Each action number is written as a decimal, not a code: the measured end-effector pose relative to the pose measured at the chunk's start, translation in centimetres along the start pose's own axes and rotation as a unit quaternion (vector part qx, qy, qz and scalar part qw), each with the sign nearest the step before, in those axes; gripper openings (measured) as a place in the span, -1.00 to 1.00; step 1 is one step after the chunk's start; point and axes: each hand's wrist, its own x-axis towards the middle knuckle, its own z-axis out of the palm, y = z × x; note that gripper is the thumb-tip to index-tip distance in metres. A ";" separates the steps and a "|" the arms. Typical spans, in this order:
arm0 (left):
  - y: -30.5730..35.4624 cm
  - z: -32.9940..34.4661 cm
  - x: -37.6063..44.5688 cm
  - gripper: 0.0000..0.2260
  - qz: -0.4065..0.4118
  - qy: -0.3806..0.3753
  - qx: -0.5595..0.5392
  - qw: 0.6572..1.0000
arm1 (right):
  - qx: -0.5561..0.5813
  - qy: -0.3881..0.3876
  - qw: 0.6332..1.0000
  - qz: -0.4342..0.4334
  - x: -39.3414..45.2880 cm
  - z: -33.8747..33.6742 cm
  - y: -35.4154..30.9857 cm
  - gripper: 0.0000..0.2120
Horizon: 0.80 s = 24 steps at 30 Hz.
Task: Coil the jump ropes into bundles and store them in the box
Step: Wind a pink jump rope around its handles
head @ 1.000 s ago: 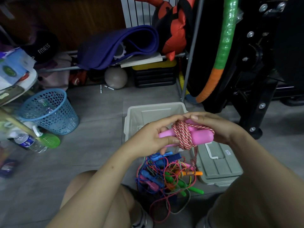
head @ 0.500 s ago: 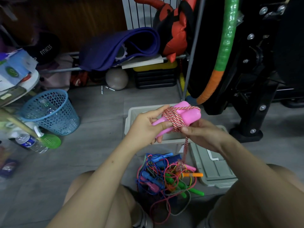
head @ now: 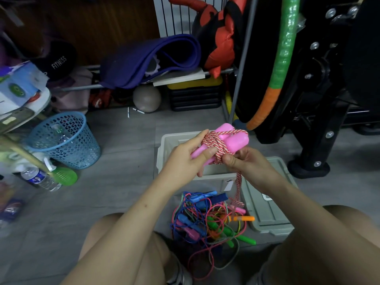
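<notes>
Since a second ago both hands have carried the pink-handled jump rope with its red-and-white braided cord (head: 221, 146) up and tilted it, and the right hand (head: 245, 164) has dropped from on top of it to beneath it.

Nearest, between the person's knees, a tangled heap of blue, green, pink and orange jump ropes (head: 207, 221) lies on the grey floor, none of it coiled; most of the work looks undone. Just beyond, the left hand (head: 185, 159) is curled round the paired pink handles, while the right pinches the cord at the wrap. A loose tail hangs down to the heap, so this bundle seems close to finished but not yet tied off. Behind it stands the open pale grey plastic box (head: 164, 145), apparently holding nothing yet, its grey lid (head: 267, 210) on the floor beside it.

Far left, a black bag (head: 58, 60) reads "FITNESS".
</notes>
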 end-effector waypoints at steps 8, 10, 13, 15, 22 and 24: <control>0.7 0.6 0.6 -0.83 -0.016 0.065 -0.021 0.998 | -0.146 0.064 0.987 0.001 -0.4 1.4 -0.3 -0.57; 0.8 0.7 0.7 -0.85 -0.031 0.059 -0.057 0.996 | -0.118 0.057 0.991 0.027 -0.5 1.8 -0.4 -0.53; 0.7 0.8 0.7 -0.87 -0.019 0.068 -0.039 0.997 | -0.143 0.064 0.987 0.029 -0.4 1.9 -0.8 -0.48; 0.7 0.8 0.7 -0.87 -0.007 0.071 -0.030 0.997 | -0.164 0.070 0.984 0.020 -0.5 1.7 -1.2 -0.46; 1.7 0.7 0.4 -0.87 0.006 0.039 -0.103 0.994 | -0.137 -0.003 0.988 0.075 -0.6 1.7 -0.6 -0.53; 1.8 0.7 0.4 -0.85 0.005 0.043 -0.095 0.994 | -0.139 -0.011 0.987 0.075 -0.5 1.8 -0.7 -0.49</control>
